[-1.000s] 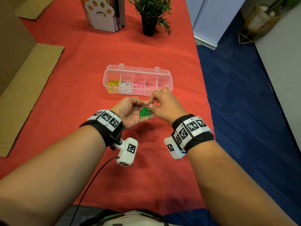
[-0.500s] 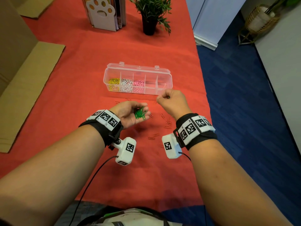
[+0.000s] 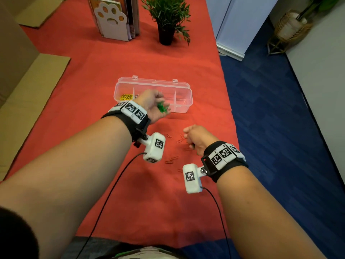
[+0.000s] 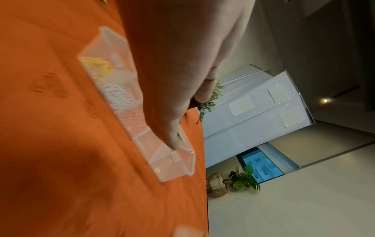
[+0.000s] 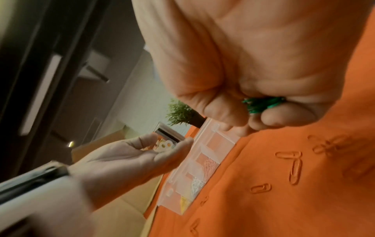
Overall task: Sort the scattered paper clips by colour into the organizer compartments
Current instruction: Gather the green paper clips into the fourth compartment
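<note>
The clear organizer [image 3: 183, 86] lies on the red cloth, with yellow clips [image 3: 126, 97] in its left compartment and white and pink ones [image 4: 119, 96] beside them. My left hand [image 3: 155, 101] hovers palm-up over the organizer's front edge, its fingers relaxed. A bunch of green clips [image 3: 162, 108] lies in its cupped palm. My right hand [image 3: 194, 137] is a fist just above the cloth, nearer to me. Its curled fingers [image 5: 223, 112] grip a few green clips [image 5: 261, 103]. Several red clips [image 3: 179, 140] lie scattered beside it.
More red clips [image 3: 170, 160] lie on the cloth between my wrists. A potted plant [image 3: 168, 19] and a paw-print file holder [image 3: 112, 21] stand at the back. Cardboard [image 3: 28, 90] covers the left side. The table edge [image 3: 230, 113] drops to blue floor on the right.
My left hand has carried the green clips forward from near my body to the organizer. My right hand has drawn back from the organizer toward the scattered clips.
</note>
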The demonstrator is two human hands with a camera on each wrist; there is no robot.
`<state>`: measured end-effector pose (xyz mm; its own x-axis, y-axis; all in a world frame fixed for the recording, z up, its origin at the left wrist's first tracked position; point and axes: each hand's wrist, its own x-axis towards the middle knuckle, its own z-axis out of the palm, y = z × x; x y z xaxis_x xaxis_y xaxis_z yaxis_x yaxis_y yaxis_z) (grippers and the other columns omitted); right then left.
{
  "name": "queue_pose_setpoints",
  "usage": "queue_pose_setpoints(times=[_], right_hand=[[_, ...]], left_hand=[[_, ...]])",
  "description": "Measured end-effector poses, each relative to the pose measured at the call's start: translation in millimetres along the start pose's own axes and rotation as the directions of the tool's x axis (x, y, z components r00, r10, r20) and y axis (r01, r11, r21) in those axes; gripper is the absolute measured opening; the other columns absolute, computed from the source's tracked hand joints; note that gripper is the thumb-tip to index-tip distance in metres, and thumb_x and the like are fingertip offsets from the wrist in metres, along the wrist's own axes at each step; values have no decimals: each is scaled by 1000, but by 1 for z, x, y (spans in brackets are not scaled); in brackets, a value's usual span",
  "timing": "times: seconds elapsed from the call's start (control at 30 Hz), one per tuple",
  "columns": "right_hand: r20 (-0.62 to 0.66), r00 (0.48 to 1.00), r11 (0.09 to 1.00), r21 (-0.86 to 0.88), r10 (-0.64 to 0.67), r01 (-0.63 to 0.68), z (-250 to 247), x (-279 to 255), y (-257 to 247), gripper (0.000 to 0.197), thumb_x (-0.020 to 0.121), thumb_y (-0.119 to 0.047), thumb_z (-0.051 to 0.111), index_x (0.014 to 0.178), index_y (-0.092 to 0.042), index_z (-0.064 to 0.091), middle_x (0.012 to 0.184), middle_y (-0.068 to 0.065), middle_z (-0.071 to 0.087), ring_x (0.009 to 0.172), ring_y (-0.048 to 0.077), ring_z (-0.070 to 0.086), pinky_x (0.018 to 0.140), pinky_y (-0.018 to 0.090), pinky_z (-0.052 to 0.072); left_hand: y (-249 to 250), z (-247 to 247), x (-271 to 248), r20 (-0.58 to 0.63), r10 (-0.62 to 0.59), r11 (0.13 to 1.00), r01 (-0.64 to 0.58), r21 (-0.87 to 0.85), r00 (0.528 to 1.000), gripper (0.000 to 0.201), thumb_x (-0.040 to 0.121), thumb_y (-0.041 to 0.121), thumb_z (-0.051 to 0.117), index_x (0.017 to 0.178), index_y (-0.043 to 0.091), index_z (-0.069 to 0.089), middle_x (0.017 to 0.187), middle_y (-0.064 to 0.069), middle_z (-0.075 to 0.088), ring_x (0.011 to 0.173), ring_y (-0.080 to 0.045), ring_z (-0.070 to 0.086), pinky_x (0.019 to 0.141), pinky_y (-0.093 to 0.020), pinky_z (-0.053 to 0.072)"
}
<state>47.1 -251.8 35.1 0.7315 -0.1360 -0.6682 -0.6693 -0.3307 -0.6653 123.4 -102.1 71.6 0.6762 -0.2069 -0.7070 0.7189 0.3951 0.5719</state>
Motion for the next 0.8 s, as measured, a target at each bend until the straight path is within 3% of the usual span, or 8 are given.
queue_pose_setpoints(times=[0.2,0.27,0.3,0.4,0.47,0.57,0.7,0.8], right_hand=[[-3,1000,997,72,-22,22,-6,8,12,43,79,15,22,75,-20,47,76,-2,45,59,10,37,50,21,30],[1,999,997,72,-36,36,-10,8,14,42,81,15,24,74,-18,48,75,-1,46,61,8,41,52,19,34],[-10,999,997,70,-41,42,-12,9,15,41,82,16,26,73,-18,49,74,-1,46,62,8,42,52,19,36],[-47,997,993,88,-69,73,-14,15,12,41,82,17,29,71,-16,50,72,1,45,60,9,42,51,18,38],[-78,990,989,89,-113,120,-14,21,3,39,82,18,32,72,-15,51,72,1,46,61,9,44,47,16,41],[-121,973,976,77,-196,206,-12,33,-23,33,83,17,36,81,-10,54,73,1,47,61,9,45,45,13,43],[-189,927,945,-19,-324,327,-5,55,-61,40,79,14,40,69,-23,54,74,-2,54,74,18,54,70,37,52],[-270,863,904,-143,-428,403,4,69,-84,36,76,9,40,74,-23,56,92,5,63,88,24,59,86,41,51]], left_hand=[[20,35,20,-52,142,990,-143,0,988,10,84,11,45,94,10,43,84,-3,42,64,-16,45,60,-26,43],[21,38,27,-51,159,987,-158,23,986,11,85,10,45,95,9,47,118,-4,51,108,-21,56,94,-35,46],[22,38,30,-56,170,985,-168,31,984,3,85,10,44,85,10,47,127,-2,48,125,-20,45,110,-39,34],[22,27,32,-90,210,976,-202,86,974,22,86,8,42,65,15,39,76,2,41,93,-17,42,120,-43,15],[18,13,25,-117,236,962,-215,168,965,20,87,7,42,70,14,49,70,-1,37,71,-15,43,118,-42,19],[3,-21,10,-147,268,922,-209,324,952,18,88,11,47,97,12,61,96,-1,53,93,-16,54,100,-37,42],[-26,-69,-12,-125,275,837,-173,519,953,29,87,5,49,111,16,61,93,-4,53,75,-13,47,62,-24,33],[-42,-95,-26,-155,260,824,-135,550,953,32,87,3,49,116,15,58,101,-2,54,87,-13,51,66,-23,34]])
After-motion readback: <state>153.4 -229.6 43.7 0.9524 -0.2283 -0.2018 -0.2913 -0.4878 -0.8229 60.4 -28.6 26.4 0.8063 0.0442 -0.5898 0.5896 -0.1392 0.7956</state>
